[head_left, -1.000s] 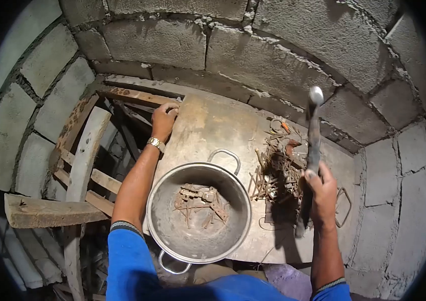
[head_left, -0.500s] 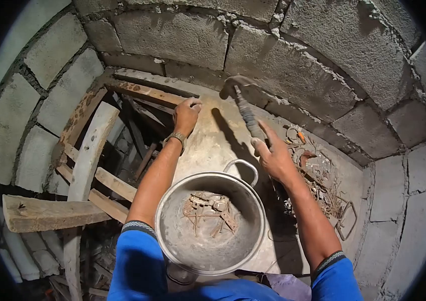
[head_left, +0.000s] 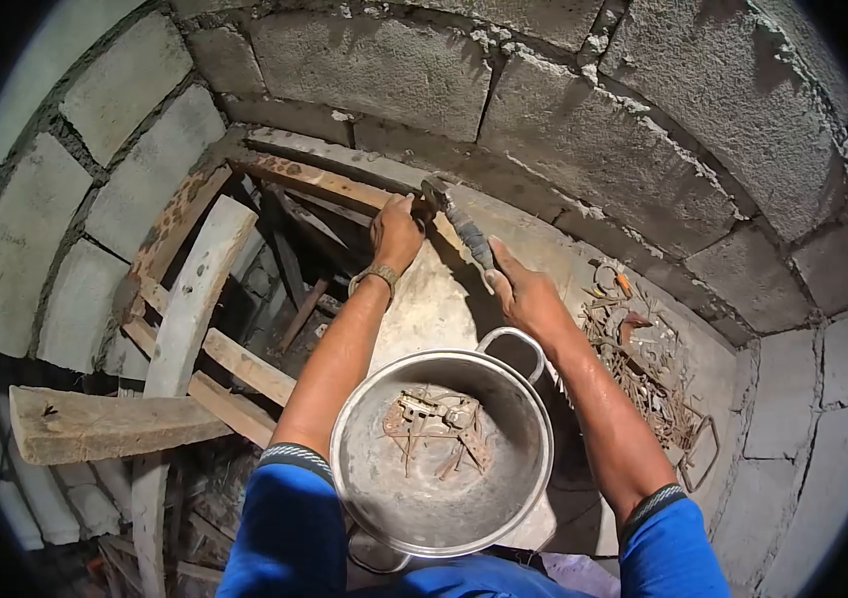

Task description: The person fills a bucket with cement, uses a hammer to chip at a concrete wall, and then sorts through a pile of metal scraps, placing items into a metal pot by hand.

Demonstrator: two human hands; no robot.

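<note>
My right hand (head_left: 531, 304) is wrapped around the handle of a hammer (head_left: 468, 235), which has grey wrapping along it. The hammer head is down by the fingertips of my left hand (head_left: 397, 237), close to the concrete surface (head_left: 424, 299). My left fingers are pinched together beside the end of a wooden beam (head_left: 324, 184); whatever is between them is hidden. Nearest to me, between my forearms, stands a two-handled metal pot (head_left: 369, 498). Inside it lie rusty nails and metal pieces (head_left: 444, 419), one of them brass-coloured.
A heap of rusty wire and metal scrap (head_left: 643, 369) lies right of my right forearm. Wooden planks (head_left: 189, 289) stand and cross at the left over a dark gap. A block wall (head_left: 374, 75) curves around the back and sides.
The hammer has swung down from a raised position to beside my left fingertips. My right hand has lowered with it. The whole view has shifted slightly, moving the pot rightward in frame.
</note>
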